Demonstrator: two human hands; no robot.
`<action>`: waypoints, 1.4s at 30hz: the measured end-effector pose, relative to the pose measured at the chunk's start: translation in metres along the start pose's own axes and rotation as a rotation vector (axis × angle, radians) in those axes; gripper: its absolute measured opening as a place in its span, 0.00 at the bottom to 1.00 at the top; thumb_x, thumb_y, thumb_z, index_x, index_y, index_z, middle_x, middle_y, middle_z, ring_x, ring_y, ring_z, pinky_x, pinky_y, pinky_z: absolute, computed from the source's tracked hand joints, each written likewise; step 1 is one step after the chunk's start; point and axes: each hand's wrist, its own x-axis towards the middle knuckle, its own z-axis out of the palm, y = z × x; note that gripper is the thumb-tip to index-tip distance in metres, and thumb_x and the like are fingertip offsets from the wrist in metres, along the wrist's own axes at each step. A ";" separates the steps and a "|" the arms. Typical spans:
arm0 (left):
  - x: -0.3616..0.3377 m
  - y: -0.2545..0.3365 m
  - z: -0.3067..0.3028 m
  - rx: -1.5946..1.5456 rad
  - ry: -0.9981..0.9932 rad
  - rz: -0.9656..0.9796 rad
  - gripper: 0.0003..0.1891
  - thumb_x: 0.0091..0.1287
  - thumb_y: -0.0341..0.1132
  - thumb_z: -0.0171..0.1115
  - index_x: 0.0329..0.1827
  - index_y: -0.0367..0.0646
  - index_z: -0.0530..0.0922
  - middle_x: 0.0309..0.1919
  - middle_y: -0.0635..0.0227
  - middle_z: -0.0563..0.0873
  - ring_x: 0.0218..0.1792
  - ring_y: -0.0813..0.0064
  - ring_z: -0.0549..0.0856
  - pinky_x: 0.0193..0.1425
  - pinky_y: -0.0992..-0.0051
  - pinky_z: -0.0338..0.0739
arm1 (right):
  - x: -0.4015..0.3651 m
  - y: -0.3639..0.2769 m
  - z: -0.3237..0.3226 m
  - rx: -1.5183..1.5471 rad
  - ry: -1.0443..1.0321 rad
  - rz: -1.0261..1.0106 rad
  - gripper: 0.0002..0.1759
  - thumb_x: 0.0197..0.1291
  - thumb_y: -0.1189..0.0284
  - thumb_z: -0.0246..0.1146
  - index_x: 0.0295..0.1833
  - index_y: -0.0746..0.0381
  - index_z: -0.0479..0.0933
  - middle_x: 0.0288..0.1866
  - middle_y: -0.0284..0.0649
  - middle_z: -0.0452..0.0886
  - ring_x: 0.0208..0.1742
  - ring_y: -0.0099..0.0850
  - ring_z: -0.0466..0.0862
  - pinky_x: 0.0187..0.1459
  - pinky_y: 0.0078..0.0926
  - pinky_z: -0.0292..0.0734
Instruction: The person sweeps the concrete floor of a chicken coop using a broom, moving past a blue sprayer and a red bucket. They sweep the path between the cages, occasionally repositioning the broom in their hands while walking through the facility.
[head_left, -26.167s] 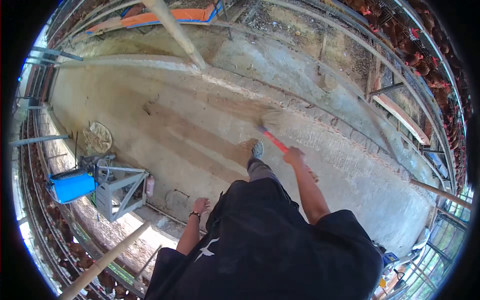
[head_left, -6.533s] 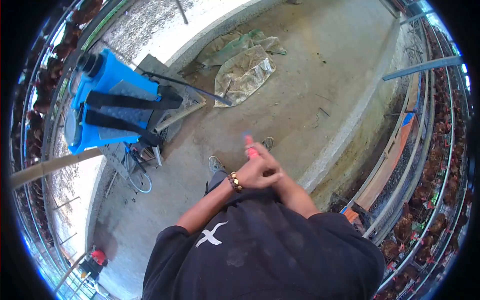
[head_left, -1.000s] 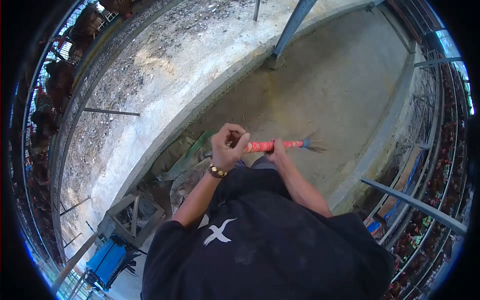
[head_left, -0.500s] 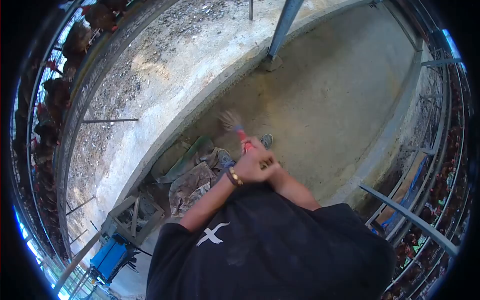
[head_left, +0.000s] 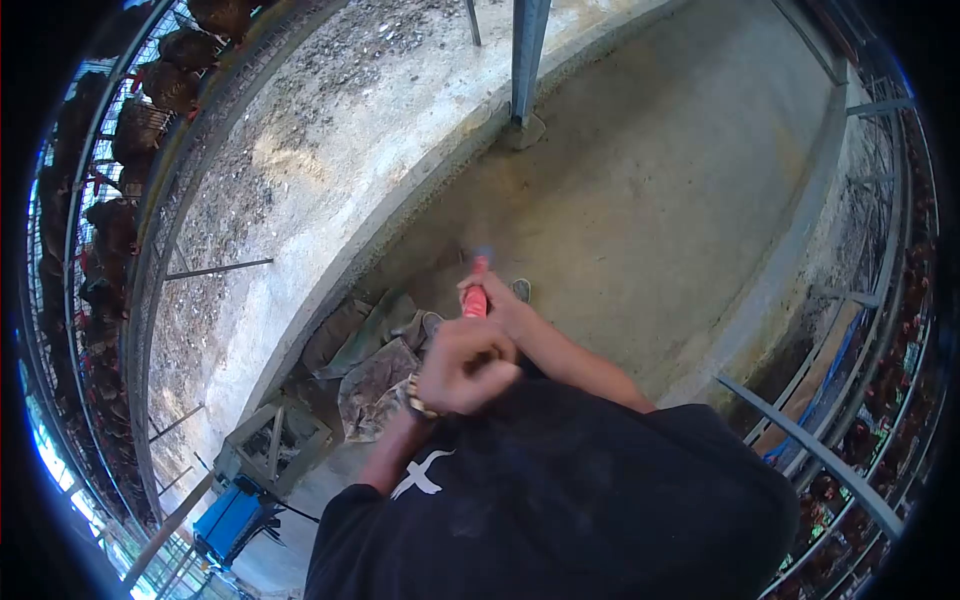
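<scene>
My right hand is wrapped round the red handle of a small broom. The handle points away from me, and its bristle end is a faint blur over the floor. Closer to my body, my left hand, with a beaded bracelet on the wrist, is curled closed at the near end of the handle. Its knuckles cover that end. Beyond the hands my shoes stand on the concrete floor. Crumpled, dirty sacks lie left of my feet.
A low concrete curb curves along the left, with droppings behind it. Caged brown hens line both sides. A metal post stands ahead; a metal bar juts in at right. A blue machine is lower left.
My right hand has moved forward onto the red handle, while my left hand has drawn back to its near end. The bristles, sharply visible before, are now blurred. The view has shifted slightly.
</scene>
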 end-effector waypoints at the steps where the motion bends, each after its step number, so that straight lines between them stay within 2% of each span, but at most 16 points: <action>1: 0.010 0.002 0.018 0.145 -0.030 0.061 0.11 0.52 0.39 0.61 0.20 0.40 0.75 0.12 0.69 0.72 0.14 0.78 0.74 0.21 0.78 0.66 | -0.006 -0.007 0.004 -0.100 -0.156 -0.100 0.11 0.44 0.75 0.61 0.37 0.59 0.70 0.28 0.34 0.71 0.27 0.24 0.73 0.29 0.20 0.71; 3: 0.021 -0.008 0.042 0.302 -0.036 0.118 0.09 0.51 0.36 0.63 0.21 0.40 0.75 0.12 0.69 0.73 0.15 0.77 0.74 0.21 0.77 0.66 | -0.014 -0.015 0.000 -0.384 -0.471 -0.357 0.12 0.48 0.75 0.60 0.41 0.58 0.71 0.31 0.35 0.71 0.29 0.22 0.72 0.32 0.20 0.71; 5: 0.024 -0.050 0.055 0.324 -0.008 0.125 0.07 0.52 0.33 0.62 0.22 0.40 0.75 0.13 0.70 0.75 0.17 0.78 0.75 0.21 0.77 0.66 | 0.015 -0.003 -0.029 -0.316 -0.551 -0.381 0.13 0.51 0.74 0.59 0.44 0.57 0.71 0.34 0.35 0.70 0.31 0.23 0.72 0.33 0.21 0.70; 8: 0.017 -0.102 0.039 -0.066 0.173 -0.318 0.07 0.57 0.31 0.58 0.23 0.38 0.74 0.14 0.71 0.75 0.16 0.82 0.74 0.20 0.81 0.64 | 0.102 0.035 -0.119 -0.148 -0.172 -0.224 0.14 0.42 0.76 0.62 0.38 0.60 0.71 0.29 0.36 0.71 0.31 0.28 0.73 0.32 0.26 0.71; 9: 0.012 -0.111 0.032 -0.158 0.220 -0.380 0.07 0.59 0.30 0.56 0.24 0.38 0.74 0.13 0.71 0.75 0.16 0.83 0.73 0.20 0.82 0.64 | 0.124 0.042 -0.139 0.226 0.035 0.032 0.13 0.38 0.77 0.62 0.34 0.61 0.71 0.26 0.37 0.71 0.31 0.29 0.74 0.31 0.27 0.71; 11: 0.004 -0.121 0.020 -0.353 0.315 -0.497 0.08 0.61 0.29 0.54 0.24 0.37 0.73 0.13 0.71 0.74 0.15 0.85 0.72 0.19 0.85 0.63 | 0.110 0.015 -0.129 0.162 0.425 0.052 0.09 0.35 0.78 0.59 0.26 0.61 0.68 0.21 0.37 0.71 0.27 0.29 0.74 0.26 0.27 0.70; 15: -0.012 -0.102 0.000 -0.400 0.290 -0.475 0.08 0.60 0.29 0.53 0.23 0.37 0.73 0.13 0.71 0.74 0.13 0.84 0.70 0.20 0.83 0.63 | 0.093 -0.001 -0.120 0.028 0.606 0.017 0.05 0.39 0.78 0.55 0.26 0.60 0.66 0.22 0.36 0.69 0.23 0.29 0.72 0.22 0.30 0.70; 17: 0.004 -0.062 -0.012 -0.159 0.208 -0.250 0.08 0.57 0.30 0.56 0.22 0.38 0.74 0.12 0.71 0.74 0.14 0.81 0.70 0.23 0.79 0.64 | 0.073 -0.011 -0.082 0.118 0.631 0.027 0.05 0.37 0.78 0.57 0.21 0.60 0.66 0.17 0.35 0.68 0.20 0.29 0.73 0.19 0.25 0.67; 20: 0.035 -0.016 -0.014 0.034 0.057 0.080 0.07 0.53 0.32 0.60 0.20 0.40 0.74 0.13 0.70 0.74 0.16 0.75 0.70 0.28 0.76 0.64 | 0.037 -0.022 -0.036 0.255 -0.014 0.032 0.09 0.48 0.77 0.56 0.38 0.61 0.69 0.30 0.37 0.69 0.32 0.27 0.72 0.33 0.25 0.71; 25: 0.049 -0.067 -0.002 0.226 -0.101 0.160 0.06 0.49 0.33 0.63 0.21 0.42 0.76 0.14 0.68 0.74 0.19 0.74 0.73 0.30 0.77 0.66 | 0.058 -0.027 -0.010 -0.554 -0.491 -0.428 0.18 0.51 0.75 0.57 0.50 0.58 0.67 0.37 0.36 0.68 0.36 0.25 0.71 0.38 0.22 0.69; 28: 0.050 -0.104 -0.037 0.004 0.201 -0.088 0.06 0.53 0.31 0.60 0.21 0.39 0.75 0.13 0.69 0.74 0.17 0.80 0.72 0.25 0.80 0.66 | 0.127 -0.013 -0.044 -0.366 -0.188 -0.396 0.15 0.47 0.75 0.58 0.43 0.60 0.66 0.33 0.37 0.69 0.30 0.26 0.72 0.32 0.25 0.70; 30: 0.038 -0.144 -0.068 -0.421 0.301 -0.416 0.07 0.57 0.28 0.54 0.22 0.37 0.74 0.13 0.71 0.74 0.14 0.84 0.71 0.21 0.82 0.65 | 0.180 -0.005 -0.074 0.086 0.249 0.017 0.08 0.43 0.74 0.58 0.31 0.62 0.68 0.27 0.37 0.69 0.24 0.26 0.72 0.24 0.27 0.69; 33: 0.025 -0.159 -0.084 -0.555 0.409 -0.350 0.09 0.60 0.28 0.50 0.22 0.36 0.73 0.13 0.73 0.73 0.12 0.85 0.69 0.21 0.84 0.66 | 0.191 -0.018 -0.074 -0.039 0.735 -0.018 0.11 0.42 0.75 0.57 0.34 0.62 0.67 0.27 0.37 0.68 0.24 0.27 0.72 0.25 0.27 0.70; 36: 0.039 -0.112 -0.092 -0.386 0.207 -0.444 0.08 0.58 0.28 0.53 0.22 0.37 0.74 0.12 0.70 0.73 0.15 0.81 0.72 0.23 0.81 0.67 | 0.149 -0.053 -0.043 -0.079 0.526 0.078 0.16 0.42 0.75 0.59 0.39 0.63 0.66 0.29 0.37 0.68 0.25 0.26 0.72 0.26 0.24 0.71; 38: 0.075 -0.068 -0.085 0.074 0.084 0.058 0.07 0.56 0.29 0.55 0.22 0.38 0.74 0.12 0.67 0.72 0.19 0.75 0.74 0.25 0.76 0.67 | 0.140 -0.049 -0.049 -0.149 0.226 0.105 0.19 0.42 0.75 0.61 0.43 0.63 0.65 0.32 0.37 0.69 0.26 0.25 0.72 0.28 0.23 0.71; 42: 0.131 -0.065 -0.047 0.089 -0.080 0.189 0.08 0.56 0.31 0.58 0.21 0.39 0.73 0.14 0.66 0.71 0.21 0.69 0.74 0.29 0.72 0.67 | 0.112 -0.077 0.004 -0.427 -0.312 -0.444 0.25 0.42 0.71 0.66 0.47 0.61 0.64 0.36 0.37 0.71 0.28 0.23 0.73 0.30 0.22 0.71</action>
